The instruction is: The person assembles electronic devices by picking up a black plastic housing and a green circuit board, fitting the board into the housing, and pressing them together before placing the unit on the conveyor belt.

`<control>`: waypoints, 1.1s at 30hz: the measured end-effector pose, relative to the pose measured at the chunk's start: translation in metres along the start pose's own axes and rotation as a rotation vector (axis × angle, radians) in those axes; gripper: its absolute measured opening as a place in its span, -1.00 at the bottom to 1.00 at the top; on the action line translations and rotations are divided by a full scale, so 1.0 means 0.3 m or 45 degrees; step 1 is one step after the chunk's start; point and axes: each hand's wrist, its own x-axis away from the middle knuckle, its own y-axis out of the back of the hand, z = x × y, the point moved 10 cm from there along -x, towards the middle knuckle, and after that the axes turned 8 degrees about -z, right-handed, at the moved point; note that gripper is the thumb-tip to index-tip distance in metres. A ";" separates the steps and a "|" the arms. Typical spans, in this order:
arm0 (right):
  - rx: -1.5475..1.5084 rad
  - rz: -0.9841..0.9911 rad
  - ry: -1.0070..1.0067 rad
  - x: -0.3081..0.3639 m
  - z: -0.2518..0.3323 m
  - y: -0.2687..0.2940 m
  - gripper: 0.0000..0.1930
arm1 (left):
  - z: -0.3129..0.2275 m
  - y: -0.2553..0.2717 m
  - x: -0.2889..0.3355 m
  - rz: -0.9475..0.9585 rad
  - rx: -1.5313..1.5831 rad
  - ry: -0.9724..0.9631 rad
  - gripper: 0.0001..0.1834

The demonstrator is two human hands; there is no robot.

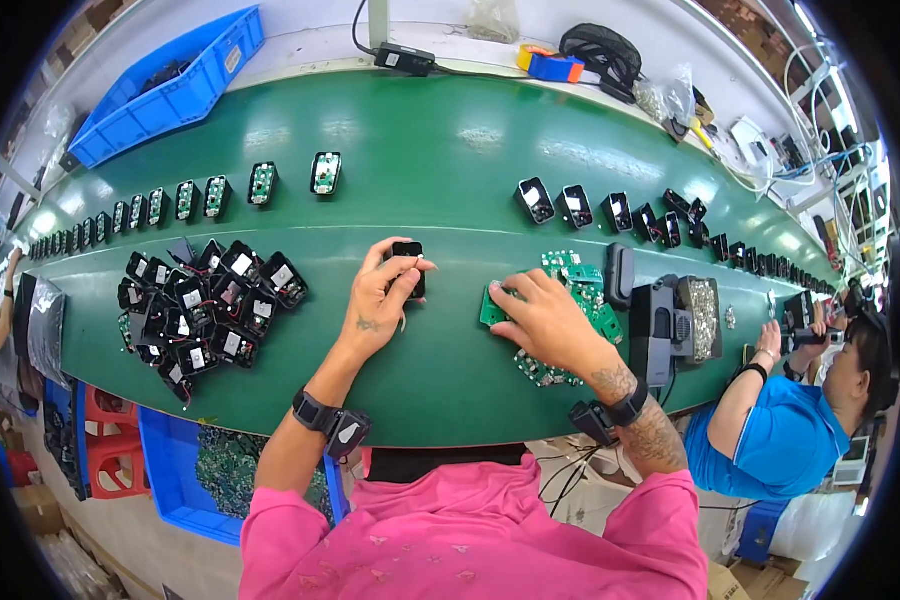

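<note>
My left hand (378,295) is closed round a small black plastic housing (408,249), upright above the middle of the green table. My right hand (545,318) lies over the near-left side of a pile of green circuit boards (582,280). Its thumb and fingers pinch the edge of one green circuit board (491,311), which is partly covered by the hand. Left of my left hand is a heap of black housings (210,300) with wires and white parts inside.
Housings fitted with green boards (325,173) run in a row along the far left; open black housings (535,200) line the far right. A grey device (654,335) and a tray of small metal parts (704,318) stand right of the boards. A co-worker in blue (770,430) sits at right.
</note>
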 end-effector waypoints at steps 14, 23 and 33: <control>-1.497 -0.671 -0.950 -0.074 -0.050 -0.087 -0.73 | -0.033 -0.048 0.022 0.070 -0.100 -0.091 -0.83; -0.819 -0.595 -0.746 -0.121 -0.003 -0.090 -0.77 | -0.013 -0.063 0.033 0.148 -0.117 -0.033 -0.54; -0.704 -0.689 -0.635 -0.102 -0.029 -0.064 -0.88 | 0.027 -0.086 0.058 0.093 0.249 0.305 -0.47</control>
